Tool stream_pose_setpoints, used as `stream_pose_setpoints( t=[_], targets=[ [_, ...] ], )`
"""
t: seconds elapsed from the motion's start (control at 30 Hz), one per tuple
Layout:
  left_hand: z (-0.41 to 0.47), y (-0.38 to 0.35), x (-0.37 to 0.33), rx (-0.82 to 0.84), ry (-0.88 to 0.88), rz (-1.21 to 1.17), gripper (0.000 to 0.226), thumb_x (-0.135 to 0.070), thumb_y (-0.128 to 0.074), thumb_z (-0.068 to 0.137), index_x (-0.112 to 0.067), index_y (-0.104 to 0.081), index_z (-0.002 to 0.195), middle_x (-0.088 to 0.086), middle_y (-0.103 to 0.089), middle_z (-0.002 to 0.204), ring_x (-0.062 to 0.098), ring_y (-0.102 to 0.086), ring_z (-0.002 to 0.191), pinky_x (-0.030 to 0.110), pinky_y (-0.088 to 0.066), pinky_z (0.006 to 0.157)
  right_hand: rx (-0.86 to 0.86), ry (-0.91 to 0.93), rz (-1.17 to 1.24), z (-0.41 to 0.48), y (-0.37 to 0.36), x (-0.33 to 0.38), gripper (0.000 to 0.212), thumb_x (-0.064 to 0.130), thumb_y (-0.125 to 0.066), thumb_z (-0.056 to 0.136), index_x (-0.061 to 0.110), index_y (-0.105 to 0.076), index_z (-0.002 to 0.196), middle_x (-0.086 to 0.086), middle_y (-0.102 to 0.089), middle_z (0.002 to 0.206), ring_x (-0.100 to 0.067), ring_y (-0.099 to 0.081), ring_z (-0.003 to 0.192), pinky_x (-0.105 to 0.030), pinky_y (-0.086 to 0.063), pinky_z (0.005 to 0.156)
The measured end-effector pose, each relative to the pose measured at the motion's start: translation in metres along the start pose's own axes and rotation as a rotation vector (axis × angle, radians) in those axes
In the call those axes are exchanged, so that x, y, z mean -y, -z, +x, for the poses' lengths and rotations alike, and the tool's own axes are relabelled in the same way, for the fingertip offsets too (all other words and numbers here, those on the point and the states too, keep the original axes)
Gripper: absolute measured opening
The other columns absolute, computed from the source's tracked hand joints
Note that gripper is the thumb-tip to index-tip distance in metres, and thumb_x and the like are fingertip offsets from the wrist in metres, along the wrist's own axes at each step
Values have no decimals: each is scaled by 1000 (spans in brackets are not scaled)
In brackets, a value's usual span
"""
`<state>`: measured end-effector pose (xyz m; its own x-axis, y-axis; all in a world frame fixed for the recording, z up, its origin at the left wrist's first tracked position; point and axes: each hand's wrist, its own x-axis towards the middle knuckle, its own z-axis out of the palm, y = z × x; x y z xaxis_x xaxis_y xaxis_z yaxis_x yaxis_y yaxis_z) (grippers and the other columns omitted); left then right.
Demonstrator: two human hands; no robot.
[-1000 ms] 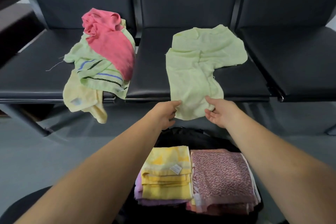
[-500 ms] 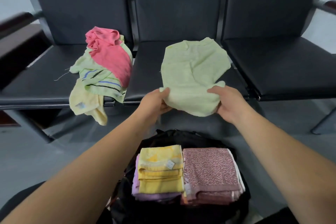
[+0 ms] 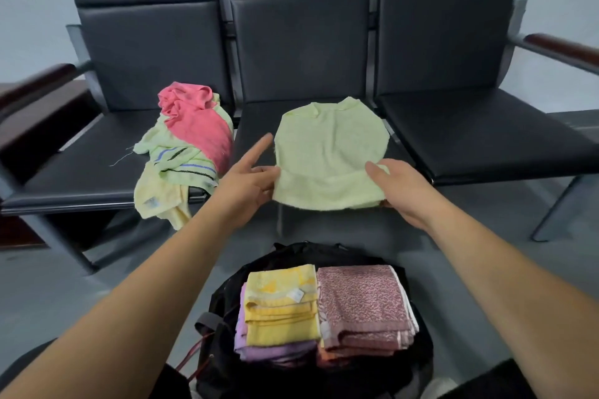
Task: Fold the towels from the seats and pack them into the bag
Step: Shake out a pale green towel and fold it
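Note:
A light green towel [image 3: 327, 146] lies on the middle seat [image 3: 256, 126], with its near part doubled and hanging past the seat's front edge. My left hand [image 3: 249, 181] pinches the towel's left near corner, index finger sticking out straight. My right hand [image 3: 400, 186] grips the right near corner, thumb on top. On the floor in front stands an open black bag [image 3: 291, 251]. It holds a folded yellow towel [image 3: 278, 301], a folded maroon patterned towel [image 3: 359, 298] and a purple towel [image 3: 275, 353] underneath.
On the left seat [image 3: 81, 172] lies a heap: a pink towel [image 3: 201, 129], a striped green towel [image 3: 181, 167] and a pale yellow towel [image 3: 158, 202] hanging over the edge. The right seat [image 3: 479, 136] bears nothing. Armrests stand at both ends.
Both hands took the towel's hanging near end and brought it up, so the towel went from spread and crumpled to a shorter doubled shape. My view tilted upward.

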<state>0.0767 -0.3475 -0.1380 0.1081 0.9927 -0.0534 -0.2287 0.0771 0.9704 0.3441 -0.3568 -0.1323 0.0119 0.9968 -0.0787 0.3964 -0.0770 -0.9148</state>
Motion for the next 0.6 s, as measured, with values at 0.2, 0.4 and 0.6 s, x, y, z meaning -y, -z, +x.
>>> stream_pose_setpoints(
  t=[0.2,0.4,0.6],
  targets=[
    [-8,-8,2,197,-211,522,53,20,-53,90,-6,-60,135,3,-65,128,13,-64,117,21,-48,101,-96,149,114,-2,-13,11,21,21,-75,91,6,-62,98,-2,-62,94,-15,-58,84,-29,-47,72],
    [5,6,5,239,-687,1530,25,2,-65,82,-9,-71,104,1,-57,105,24,-63,80,35,-53,72,34,72,193,6,-9,22,8,26,-70,95,24,-78,94,-1,-72,115,-21,-65,113,-42,-53,102],
    [6,18,-17,229,-248,834,46,-39,-74,89,4,-62,79,-8,-56,73,9,-51,67,25,-42,65,224,127,-353,-1,15,32,32,54,-84,71,31,-72,91,17,-64,102,-4,-59,99,-24,-42,82]
  ],
)
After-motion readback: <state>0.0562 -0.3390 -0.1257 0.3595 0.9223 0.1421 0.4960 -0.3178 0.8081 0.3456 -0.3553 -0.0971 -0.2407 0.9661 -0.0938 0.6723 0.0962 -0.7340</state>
